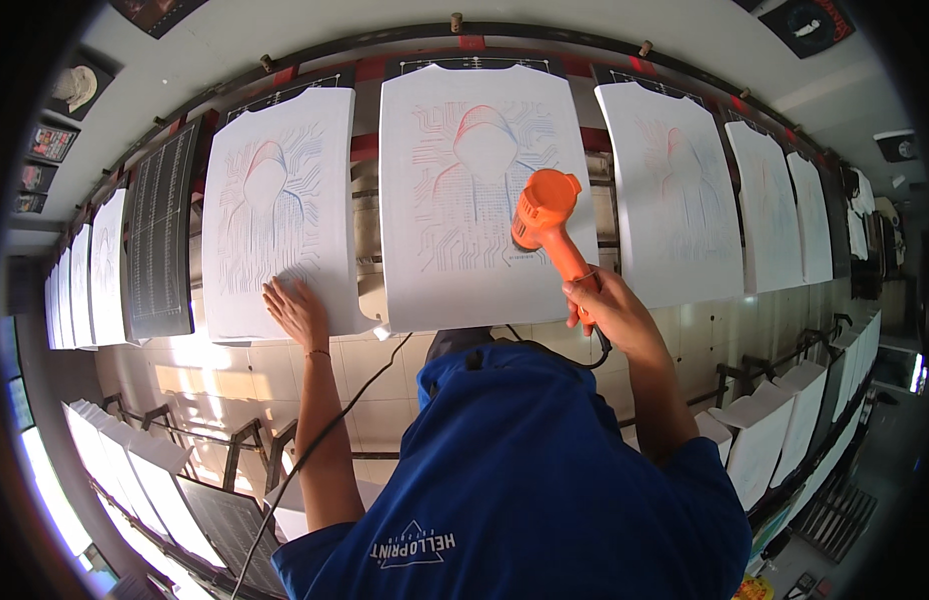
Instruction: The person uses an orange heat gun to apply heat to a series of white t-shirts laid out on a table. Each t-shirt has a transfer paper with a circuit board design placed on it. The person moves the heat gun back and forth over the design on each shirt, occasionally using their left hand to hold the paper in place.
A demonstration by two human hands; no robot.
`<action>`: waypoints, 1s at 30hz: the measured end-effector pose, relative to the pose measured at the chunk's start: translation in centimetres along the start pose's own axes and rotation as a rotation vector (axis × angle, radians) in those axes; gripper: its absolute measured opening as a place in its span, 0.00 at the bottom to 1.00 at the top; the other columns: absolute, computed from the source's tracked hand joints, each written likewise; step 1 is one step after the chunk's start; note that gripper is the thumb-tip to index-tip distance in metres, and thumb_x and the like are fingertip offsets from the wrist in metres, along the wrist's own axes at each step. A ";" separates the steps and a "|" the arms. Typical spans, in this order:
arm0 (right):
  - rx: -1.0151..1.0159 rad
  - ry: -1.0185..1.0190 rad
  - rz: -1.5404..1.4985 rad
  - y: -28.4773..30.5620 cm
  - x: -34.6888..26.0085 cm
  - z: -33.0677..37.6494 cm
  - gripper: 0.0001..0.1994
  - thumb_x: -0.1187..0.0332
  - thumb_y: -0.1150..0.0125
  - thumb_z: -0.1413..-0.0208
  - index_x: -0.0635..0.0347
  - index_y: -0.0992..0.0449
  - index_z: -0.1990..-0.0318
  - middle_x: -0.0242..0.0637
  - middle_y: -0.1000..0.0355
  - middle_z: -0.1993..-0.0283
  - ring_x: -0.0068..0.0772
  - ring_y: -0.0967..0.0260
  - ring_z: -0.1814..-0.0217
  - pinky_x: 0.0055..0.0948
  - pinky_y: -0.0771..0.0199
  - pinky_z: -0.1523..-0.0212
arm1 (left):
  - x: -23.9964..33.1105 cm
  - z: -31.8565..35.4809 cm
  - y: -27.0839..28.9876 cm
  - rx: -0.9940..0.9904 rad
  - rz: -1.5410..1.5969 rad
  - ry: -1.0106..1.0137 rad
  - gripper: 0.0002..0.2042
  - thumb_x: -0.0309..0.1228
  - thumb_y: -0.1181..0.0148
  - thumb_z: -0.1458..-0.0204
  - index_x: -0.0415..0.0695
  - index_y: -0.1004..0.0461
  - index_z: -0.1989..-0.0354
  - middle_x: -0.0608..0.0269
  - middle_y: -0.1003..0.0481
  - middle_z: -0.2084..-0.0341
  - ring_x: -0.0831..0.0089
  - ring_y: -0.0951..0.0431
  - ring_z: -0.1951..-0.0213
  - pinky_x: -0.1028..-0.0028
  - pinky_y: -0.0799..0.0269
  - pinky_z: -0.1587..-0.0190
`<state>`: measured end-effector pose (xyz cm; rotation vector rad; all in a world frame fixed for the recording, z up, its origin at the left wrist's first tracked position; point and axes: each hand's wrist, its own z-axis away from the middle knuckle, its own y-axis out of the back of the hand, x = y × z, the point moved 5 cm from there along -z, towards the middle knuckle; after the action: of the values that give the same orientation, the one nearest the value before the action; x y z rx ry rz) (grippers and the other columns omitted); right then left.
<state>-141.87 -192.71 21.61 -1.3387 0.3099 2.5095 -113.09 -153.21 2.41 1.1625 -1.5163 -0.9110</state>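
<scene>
My right hand [612, 305] is wrapped round the handle of an orange heat gun [550, 215], a hair-dryer-like tool. Its head is over the lower right of the print on the middle white T-shirt [425, 240], which is stretched on a board. That print shows a hooded figure with red and blue lines. My left hand [297, 313] lies with fingers spread on the lower part of the white T-shirt [250, 215] to the left, just below a similar print. A black cord [330, 425] runs past my left forearm, and another piece of cord hangs from the gun's handle.
More white T-shirts on boards stand to the right [675, 200] and far left [107, 265]. Between them on the left is a bare black board [163, 230]. Behind runs a dark rail [385, 42]. Another row of boards [785, 420] lies beyond the tiled floor [375, 400].
</scene>
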 end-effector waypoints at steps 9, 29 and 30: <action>0.149 -0.040 -0.015 1.7 2.0 2.4 0.17 0.58 0.43 0.42 0.66 0.31 0.60 0.30 0.33 0.75 0.21 0.31 0.76 0.20 0.34 0.80 | 13.2 4.8 -1.2 -0.183 0.171 -0.414 0.32 0.44 0.59 0.38 0.34 0.54 0.32 0.42 0.56 0.31 0.48 0.61 0.29 0.54 0.67 0.30; 0.201 -0.009 -0.197 0.5 -0.3 -1.7 0.15 0.57 0.42 0.42 0.63 0.30 0.62 0.30 0.31 0.72 0.19 0.31 0.74 0.20 0.34 0.80 | 26.1 5.6 -3.8 -0.314 0.261 -0.864 0.32 0.40 0.54 0.40 0.31 0.51 0.33 0.39 0.50 0.34 0.43 0.53 0.32 0.51 0.60 0.31; 0.220 0.003 -0.189 0.5 -0.8 -2.2 0.15 0.57 0.42 0.42 0.63 0.29 0.62 0.29 0.31 0.72 0.19 0.30 0.74 0.19 0.34 0.80 | 26.0 6.2 -3.5 -0.311 0.277 -0.903 0.32 0.39 0.53 0.41 0.31 0.51 0.34 0.38 0.49 0.34 0.42 0.52 0.32 0.50 0.58 0.32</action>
<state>-139.92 -193.99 21.11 -1.2238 0.4254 2.2458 -119.94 -179.19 4.26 0.2735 -2.0590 -1.5131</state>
